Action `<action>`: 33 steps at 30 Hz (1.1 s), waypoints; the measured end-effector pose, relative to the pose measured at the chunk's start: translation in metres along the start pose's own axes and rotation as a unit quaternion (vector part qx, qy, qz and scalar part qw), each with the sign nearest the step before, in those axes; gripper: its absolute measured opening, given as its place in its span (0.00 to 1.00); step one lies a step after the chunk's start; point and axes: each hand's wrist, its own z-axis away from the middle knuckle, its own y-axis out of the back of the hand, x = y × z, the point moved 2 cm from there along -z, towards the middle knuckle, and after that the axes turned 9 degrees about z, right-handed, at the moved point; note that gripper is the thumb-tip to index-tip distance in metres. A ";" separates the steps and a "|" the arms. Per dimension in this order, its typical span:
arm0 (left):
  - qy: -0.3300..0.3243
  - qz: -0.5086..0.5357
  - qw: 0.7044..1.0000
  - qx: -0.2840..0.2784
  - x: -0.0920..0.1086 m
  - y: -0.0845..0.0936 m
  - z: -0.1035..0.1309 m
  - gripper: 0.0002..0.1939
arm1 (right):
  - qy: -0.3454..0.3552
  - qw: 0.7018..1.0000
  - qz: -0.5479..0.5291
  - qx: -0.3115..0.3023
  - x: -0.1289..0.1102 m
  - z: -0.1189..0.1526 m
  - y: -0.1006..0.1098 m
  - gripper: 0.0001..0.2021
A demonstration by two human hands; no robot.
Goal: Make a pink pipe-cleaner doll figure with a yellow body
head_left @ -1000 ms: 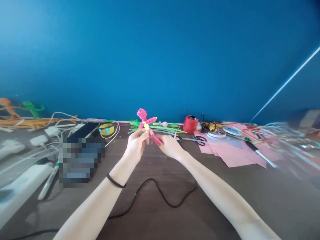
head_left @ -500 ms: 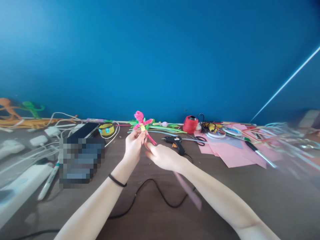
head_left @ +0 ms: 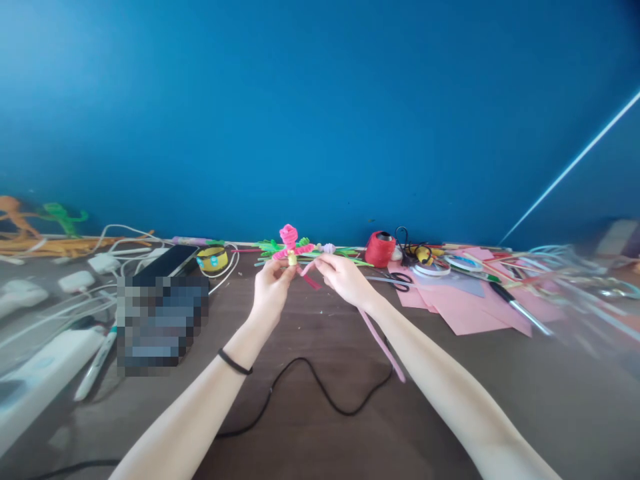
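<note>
A pink pipe-cleaner figure (head_left: 289,235) with outstretched arms and a yellow middle (head_left: 292,258) stands upright in the fingers of my left hand (head_left: 270,285). Dark pink ends stick out below it to the right. My right hand (head_left: 345,279) pinches a light pink pipe cleaner (head_left: 383,347), whose short end reaches toward the figure and whose long tail hangs below my wrist. Where the light pink strand meets the figure is too small to make out. Green pipe cleaners (head_left: 270,247) lie behind the figure.
On the left are phones (head_left: 167,261), white cables, a power strip (head_left: 50,380) and yellow tape (head_left: 212,260). A red thread spool (head_left: 380,249), scissors (head_left: 401,281), pink paper (head_left: 465,310) and a silver-tipped pen (head_left: 530,315) lie right. A black cord (head_left: 320,383) crosses the front.
My right hand has moved right and up, away from my left hand, drawing the light pink strand along. The figure has shifted slightly right and stands straighter. My right hand now hides the glue gun.
</note>
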 end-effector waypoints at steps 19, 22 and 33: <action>0.078 0.183 0.978 -0.066 0.004 -0.010 0.005 0.06 | -0.034 0.976 0.177 -0.118 -0.002 0.007 -0.040 0.17; 0.057 0.188 0.979 -0.053 0.003 -0.008 0.004 0.06 | -0.030 0.969 0.210 -0.126 -0.006 0.010 -0.046 0.20; -0.021 0.005 0.999 0.031 -0.004 0.001 0.002 0.04 | 0.011 0.970 0.221 -0.100 -0.029 0.016 -0.027 0.16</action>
